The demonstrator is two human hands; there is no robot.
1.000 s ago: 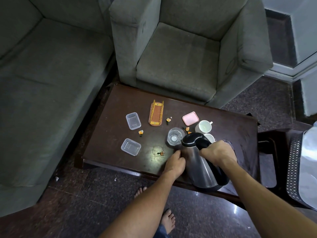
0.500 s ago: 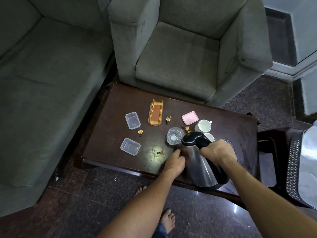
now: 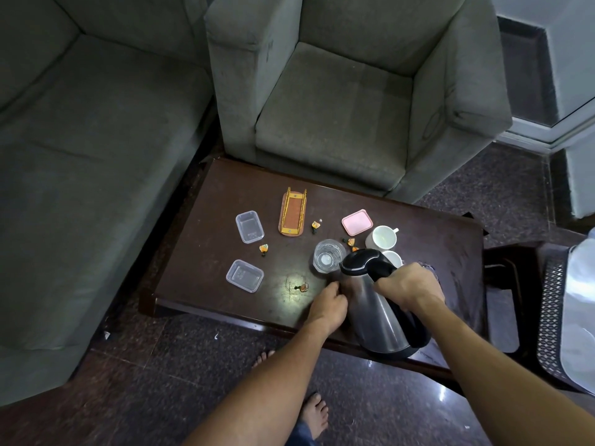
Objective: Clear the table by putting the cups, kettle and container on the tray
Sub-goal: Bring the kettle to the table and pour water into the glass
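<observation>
A steel kettle (image 3: 375,312) with a black lid and handle stands near the front edge of the dark wooden table (image 3: 225,194). My right hand (image 3: 410,288) grips its black handle. My left hand (image 3: 328,305) touches the kettle's left side with curled fingers. A clear glass (image 3: 326,255) stands just behind the kettle's spout. One white cup (image 3: 381,238) sits behind the kettle; a second white cup (image 3: 394,257) is half hidden by the handle. Two clear plastic containers (image 3: 249,226) (image 3: 244,275) and a pink lid (image 3: 356,222) lie on the table.
An orange and yellow holder (image 3: 292,215) and small orange bits (image 3: 264,248) lie on the table. A grey armchair (image 3: 338,107) stands behind, a grey sofa (image 3: 80,156) at left. A dark stand with a mesh surface (image 3: 550,317) is at right. My bare feet (image 3: 314,413) are below.
The view has shifted very slightly. Both hands stay on the kettle, which has not visibly moved.
</observation>
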